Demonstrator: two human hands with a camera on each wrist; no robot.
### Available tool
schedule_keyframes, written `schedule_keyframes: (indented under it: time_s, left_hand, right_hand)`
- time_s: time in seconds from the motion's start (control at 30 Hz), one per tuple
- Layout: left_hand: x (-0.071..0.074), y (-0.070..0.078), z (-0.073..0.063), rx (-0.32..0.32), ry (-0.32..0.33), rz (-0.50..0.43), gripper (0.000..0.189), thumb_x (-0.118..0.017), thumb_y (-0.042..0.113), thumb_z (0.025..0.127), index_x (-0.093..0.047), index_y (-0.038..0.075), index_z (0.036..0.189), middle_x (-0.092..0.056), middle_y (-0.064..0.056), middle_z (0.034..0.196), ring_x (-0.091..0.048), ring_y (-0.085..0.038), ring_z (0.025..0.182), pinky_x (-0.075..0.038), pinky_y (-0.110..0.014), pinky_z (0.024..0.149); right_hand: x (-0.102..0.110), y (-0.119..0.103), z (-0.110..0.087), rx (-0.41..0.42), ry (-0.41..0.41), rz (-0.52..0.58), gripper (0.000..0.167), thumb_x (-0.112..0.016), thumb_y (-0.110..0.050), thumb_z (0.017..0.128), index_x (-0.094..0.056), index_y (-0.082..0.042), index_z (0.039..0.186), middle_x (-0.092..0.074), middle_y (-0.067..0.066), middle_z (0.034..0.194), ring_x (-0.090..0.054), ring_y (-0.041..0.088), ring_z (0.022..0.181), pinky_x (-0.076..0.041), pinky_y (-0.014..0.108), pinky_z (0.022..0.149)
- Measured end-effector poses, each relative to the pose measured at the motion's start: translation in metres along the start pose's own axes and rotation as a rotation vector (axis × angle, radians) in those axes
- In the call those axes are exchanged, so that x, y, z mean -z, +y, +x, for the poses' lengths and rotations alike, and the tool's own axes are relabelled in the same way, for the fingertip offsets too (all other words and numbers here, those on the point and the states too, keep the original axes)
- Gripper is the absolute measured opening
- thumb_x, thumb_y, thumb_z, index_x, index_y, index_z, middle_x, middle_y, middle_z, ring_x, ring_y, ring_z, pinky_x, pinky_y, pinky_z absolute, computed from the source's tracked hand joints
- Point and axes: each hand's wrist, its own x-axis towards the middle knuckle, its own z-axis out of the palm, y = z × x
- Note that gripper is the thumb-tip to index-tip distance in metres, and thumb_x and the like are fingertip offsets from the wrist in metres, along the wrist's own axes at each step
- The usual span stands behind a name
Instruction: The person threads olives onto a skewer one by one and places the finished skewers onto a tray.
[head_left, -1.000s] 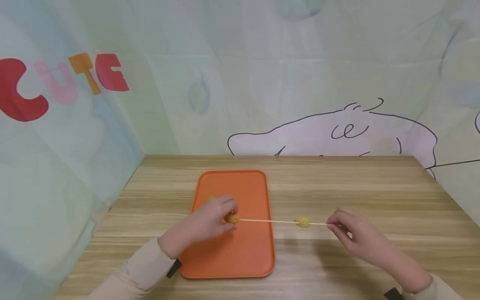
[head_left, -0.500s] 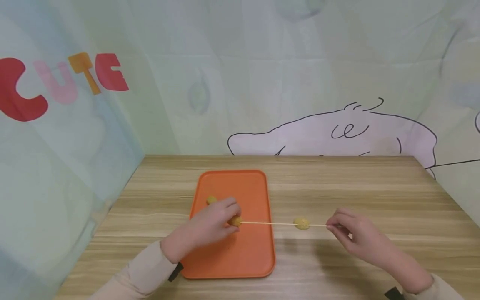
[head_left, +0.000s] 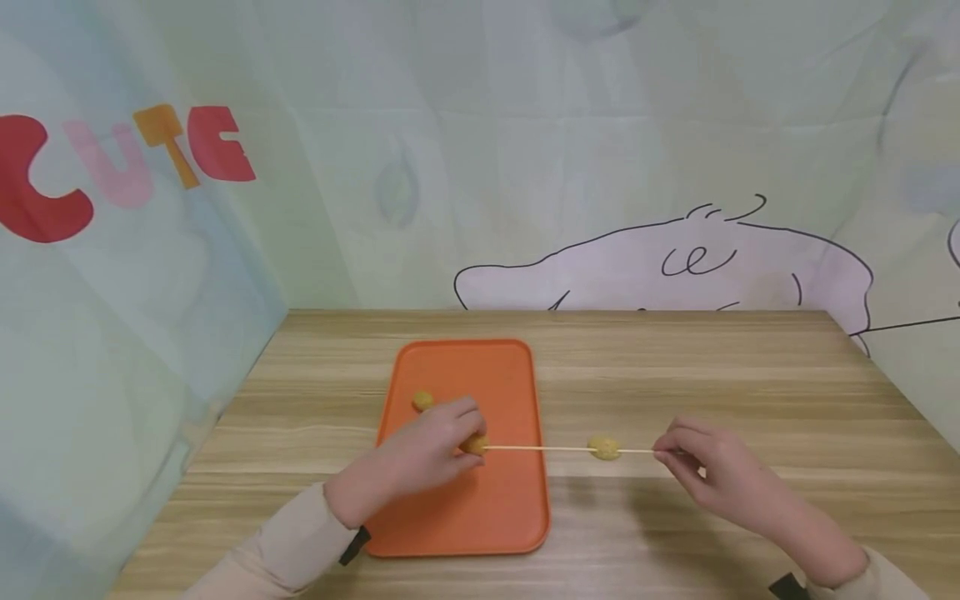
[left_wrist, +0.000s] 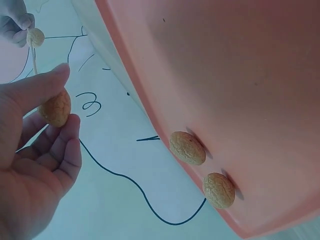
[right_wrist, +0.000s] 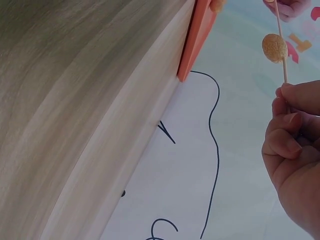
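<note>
My left hand (head_left: 431, 442) pinches a golden-brown, wrinkled oval ball (left_wrist: 56, 107) between thumb and fingers, above the orange tray (head_left: 495, 525). The tip of a thin wooden skewer (head_left: 525, 448) meets this ball, and how deep it goes in I cannot tell. Toward the skewer's other end a second such ball (head_left: 603, 448) is threaded on it. Just right of that ball, my right hand (head_left: 712, 467) grips the skewer between thumb and fingertips. Two more balls lie on the tray in the left wrist view, one (left_wrist: 187, 148) beside the other (left_wrist: 219, 190).
The tray lies on a wood-grain table (head_left: 675, 367), left of its middle. Behind and at the left hangs a pale printed cloth (head_left: 360, 167) with coloured letters and a line drawing. Of the tray's balls, the head view shows one (head_left: 423, 401) beyond my left hand.
My left hand has shifted a little right and nearer to me with its ball, uncovering more of a ball on the tray. The skewer's left part has dipped slightly; my right hand stays put.
</note>
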Motion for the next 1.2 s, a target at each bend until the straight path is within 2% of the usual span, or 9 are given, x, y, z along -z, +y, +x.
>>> schedule_keyframes:
  time_s: [0.17, 0.4, 0.63, 0.93, 1.2]
  left_hand:
    - [-0.0011, 0.0011, 0.0004, -0.003, 0.009, -0.016, 0.025, -0.081, 0.008, 0.076, -0.057, 0.008, 0.083, -0.048, 0.003, 0.082, -0.048, -0.006, 0.069, -0.044, -0.015, 0.062]
    - [-0.0014, 0.0020, 0.0008, -0.019, 0.015, -0.018, 0.024, -0.081, 0.010, 0.077, -0.058, 0.008, 0.084, -0.049, 0.003, 0.083, -0.047, -0.006, 0.071, -0.044, -0.015, 0.063]
    - [-0.0021, 0.0029, 0.0019, -0.029, 0.018, -0.021, 0.024, -0.081, 0.010, 0.076, -0.059, 0.008, 0.084, -0.049, 0.003, 0.083, -0.047, -0.007, 0.071, -0.044, -0.015, 0.064]
    - [-0.0035, 0.0037, 0.0019, -0.017, 0.010, -0.021, 0.024, -0.081, 0.012, 0.077, -0.058, 0.009, 0.084, -0.049, 0.004, 0.083, -0.047, -0.006, 0.072, -0.044, -0.015, 0.065]
    - [-0.0039, 0.0045, 0.0030, -0.023, 0.014, -0.001, 0.024, -0.081, 0.011, 0.076, -0.058, 0.009, 0.082, -0.048, 0.004, 0.081, -0.044, -0.006, 0.070, -0.042, -0.015, 0.063]
  right_hand:
    - [-0.0001, -0.0006, 0.0009, 0.007, 0.007, -0.001, 0.007, -0.064, -0.009, 0.092, -0.066, -0.012, 0.086, -0.054, -0.011, 0.077, -0.045, -0.007, 0.065, -0.036, 0.007, 0.052]
    - [0.0000, -0.0019, 0.0035, 0.021, 0.016, 0.008, 0.017, -0.057, -0.020, 0.098, -0.066, -0.012, 0.085, -0.054, -0.011, 0.076, -0.045, -0.007, 0.065, -0.037, 0.007, 0.051]
    - [-0.0019, -0.0024, 0.0044, 0.037, 0.026, 0.022, 0.017, -0.058, -0.017, 0.097, -0.066, -0.010, 0.085, -0.054, -0.010, 0.076, -0.045, -0.006, 0.064, -0.037, 0.005, 0.052]
    - [-0.0054, -0.0013, 0.0060, 0.069, 0.044, 0.012, 0.029, -0.049, -0.027, 0.100, -0.066, -0.009, 0.086, -0.054, -0.009, 0.076, -0.045, -0.005, 0.064, -0.036, 0.006, 0.051]
    - [-0.0093, -0.0018, 0.0083, 0.076, 0.051, 0.033, 0.028, -0.051, -0.025, 0.100, -0.067, -0.008, 0.085, -0.056, -0.006, 0.075, -0.045, -0.004, 0.064, -0.036, 0.007, 0.050]
